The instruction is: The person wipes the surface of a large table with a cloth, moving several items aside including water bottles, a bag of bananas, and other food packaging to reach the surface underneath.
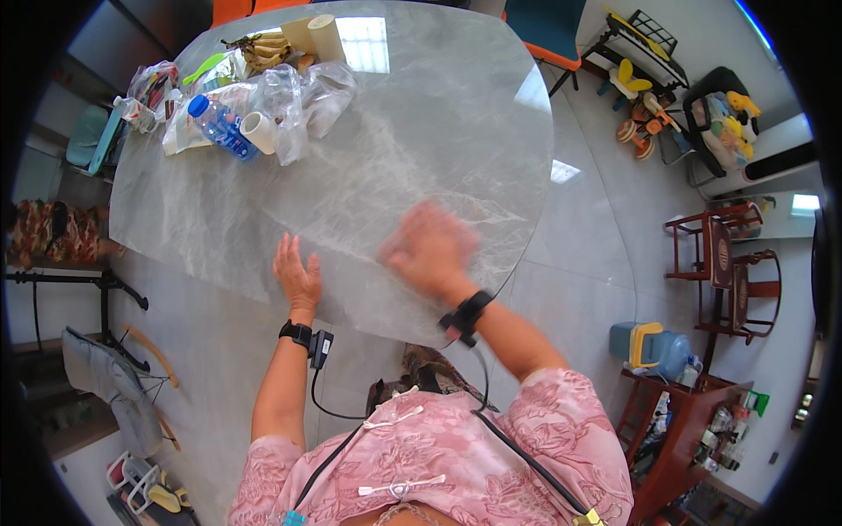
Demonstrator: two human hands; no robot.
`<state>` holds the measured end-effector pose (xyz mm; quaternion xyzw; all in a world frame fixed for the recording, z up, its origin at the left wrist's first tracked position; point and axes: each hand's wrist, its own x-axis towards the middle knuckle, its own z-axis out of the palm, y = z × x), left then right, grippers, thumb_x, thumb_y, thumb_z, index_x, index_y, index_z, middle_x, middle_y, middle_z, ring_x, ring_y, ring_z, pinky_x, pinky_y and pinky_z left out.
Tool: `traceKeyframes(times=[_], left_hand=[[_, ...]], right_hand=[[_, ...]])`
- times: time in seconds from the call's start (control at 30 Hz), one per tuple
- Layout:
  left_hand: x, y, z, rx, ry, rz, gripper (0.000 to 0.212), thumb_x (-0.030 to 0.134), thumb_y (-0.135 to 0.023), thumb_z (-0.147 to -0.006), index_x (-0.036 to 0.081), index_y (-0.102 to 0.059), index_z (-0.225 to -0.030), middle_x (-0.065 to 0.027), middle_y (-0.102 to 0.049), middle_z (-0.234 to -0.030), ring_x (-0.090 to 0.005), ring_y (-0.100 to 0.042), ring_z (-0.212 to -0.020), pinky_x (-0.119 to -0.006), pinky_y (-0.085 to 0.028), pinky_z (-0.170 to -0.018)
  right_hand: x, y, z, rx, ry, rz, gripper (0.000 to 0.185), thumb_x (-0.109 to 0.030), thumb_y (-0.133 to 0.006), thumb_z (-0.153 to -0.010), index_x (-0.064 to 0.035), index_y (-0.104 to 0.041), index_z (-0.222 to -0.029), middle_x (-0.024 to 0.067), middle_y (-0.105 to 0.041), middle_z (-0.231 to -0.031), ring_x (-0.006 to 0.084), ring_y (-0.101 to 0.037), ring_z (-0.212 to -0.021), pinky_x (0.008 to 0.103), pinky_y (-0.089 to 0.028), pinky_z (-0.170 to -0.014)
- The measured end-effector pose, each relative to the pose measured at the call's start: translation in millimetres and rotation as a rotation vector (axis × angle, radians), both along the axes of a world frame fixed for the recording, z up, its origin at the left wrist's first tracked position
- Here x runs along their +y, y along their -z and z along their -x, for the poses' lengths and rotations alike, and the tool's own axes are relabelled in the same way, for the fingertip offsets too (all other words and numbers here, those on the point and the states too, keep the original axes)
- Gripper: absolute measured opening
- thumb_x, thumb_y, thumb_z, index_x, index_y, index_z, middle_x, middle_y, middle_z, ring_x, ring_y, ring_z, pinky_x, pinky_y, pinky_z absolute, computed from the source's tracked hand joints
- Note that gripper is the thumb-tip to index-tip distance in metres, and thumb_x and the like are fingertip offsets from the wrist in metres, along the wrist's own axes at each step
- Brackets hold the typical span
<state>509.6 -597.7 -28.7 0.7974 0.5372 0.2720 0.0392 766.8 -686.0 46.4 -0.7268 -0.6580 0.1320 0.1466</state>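
Observation:
My right hand is blurred by motion over the near right part of the grey marble-patterned table. It holds what looks like a pinkish cloth, pressed against the tabletop; blur hides the exact grip. At the table's near edge is my left hand, with nothing in it and its thumb apart from the fingers. Black straps with cables circle both wrists.
At the far left of the table stand a blue-capped plastic bottle, a paper roll, plastic bags and bananas. A wooden chair and a blue water jug are on the right. Another person is at left.

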Motion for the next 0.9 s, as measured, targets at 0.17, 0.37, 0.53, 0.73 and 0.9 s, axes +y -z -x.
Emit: traceKeyframes(times=[0.17,0.37,0.53,0.73,0.9], left_hand=[[4,8,-1,-0.040,0.009,-0.023,0.054,0.046,-0.037,-0.087,0.009,-0.040,-0.127,-0.0130,-0.037,-0.134,-0.0300,-0.032,-0.124,-0.047,-0.019,-0.101],[0,17,7,0.017,-0.075,-0.039,0.054,0.046,-0.037,-0.087,0.010,-0.040,-0.128,-0.0122,-0.038,-0.134,-0.0296,-0.032,-0.124,-0.048,-0.019,-0.101],[-6,6,3,-0.056,-0.059,-0.004,0.054,0.044,-0.039,-0.088,0.010,-0.039,-0.130,-0.0134,-0.033,-0.137,-0.0332,-0.027,-0.126,-0.049,-0.016,-0.102],[-62,5,-53,-0.166,-0.045,0.020,0.052,0.041,-0.040,-0.089,0.006,-0.042,-0.127,-0.0187,-0.032,-0.136,-0.0348,-0.027,-0.125,-0.047,-0.017,-0.103],[-70,4,-72,-0.153,-0.116,-0.018,0.051,0.041,-0.040,-0.089,0.005,-0.042,-0.125,-0.0199,-0.033,-0.134,-0.0346,-0.029,-0.124,-0.047,-0.019,-0.102]], right_hand=[[-32,28,76,0.134,-0.438,-0.196,0.068,-0.043,-0.058,-0.071,-0.0019,-0.043,-0.123,0.0171,-0.037,-0.134,0.0316,-0.025,-0.129,0.0468,-0.015,-0.106],[-31,15,-35,0.114,-0.262,-0.165,0.054,-0.041,-0.059,-0.074,-0.0104,-0.051,-0.117,0.0146,-0.039,-0.131,0.0319,-0.032,-0.124,0.0481,-0.022,-0.101],[-21,17,-98,-0.217,0.193,-0.248,0.052,-0.043,-0.055,-0.077,-0.0097,-0.052,-0.117,0.0162,-0.038,-0.132,0.0341,-0.032,-0.123,0.0473,-0.023,-0.100],[-61,24,-9,-0.050,-0.241,-0.168,0.069,-0.048,-0.054,-0.073,-0.0063,-0.042,-0.127,0.0140,-0.032,-0.138,0.0286,-0.025,-0.129,0.0487,-0.018,-0.103],[-58,31,-23,-0.023,-0.522,-0.184,0.067,-0.050,-0.048,-0.078,-0.0092,-0.040,-0.130,0.0119,-0.029,-0.140,0.0282,-0.019,-0.132,0.0562,-0.012,-0.102]])
